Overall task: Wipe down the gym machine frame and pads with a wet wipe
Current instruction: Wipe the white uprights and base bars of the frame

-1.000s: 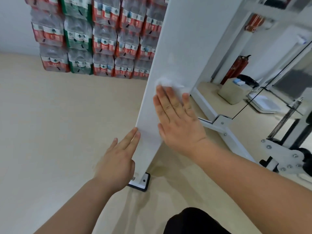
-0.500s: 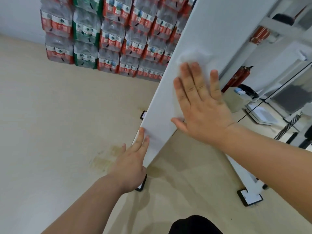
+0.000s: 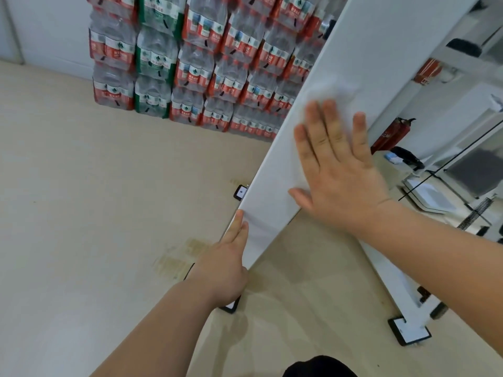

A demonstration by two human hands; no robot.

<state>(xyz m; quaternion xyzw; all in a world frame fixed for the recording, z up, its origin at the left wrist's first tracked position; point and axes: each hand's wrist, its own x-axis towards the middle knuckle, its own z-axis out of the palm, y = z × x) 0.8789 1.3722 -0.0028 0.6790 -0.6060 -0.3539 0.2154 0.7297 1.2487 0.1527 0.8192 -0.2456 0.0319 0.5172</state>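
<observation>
Wet wipe point(image 3: 330, 89) is sitting pinned under the spread fingers of my right hand point(image 3: 340, 175), bunching just past the tips. I'm judging it thin, limp and slippery, so I'm pressing it flat, not pinching, against the rigid white frame panel point(image 3: 362, 44). Left hand point(image 3: 226, 268), fingers straight, is touching the panel edge nearer me.

Count: two hands are showing, one left hand point(image 3: 220, 270) and one right hand point(image 3: 340, 180). One wet wipe point(image 3: 329, 89) is showing. One white frame panel point(image 3: 367, 50) is showing. Three black-edged foot plates point(image 3: 409, 331) are showing. One red fire extinguisher point(image 3: 390, 136) and one coil spring point(image 3: 475, 216) are showing. Three green-labelled water packs point(image 3: 155, 54) are sitting in one column. The red-labelled packs point(image 3: 226, 77) are running past the edge, so no total.
</observation>
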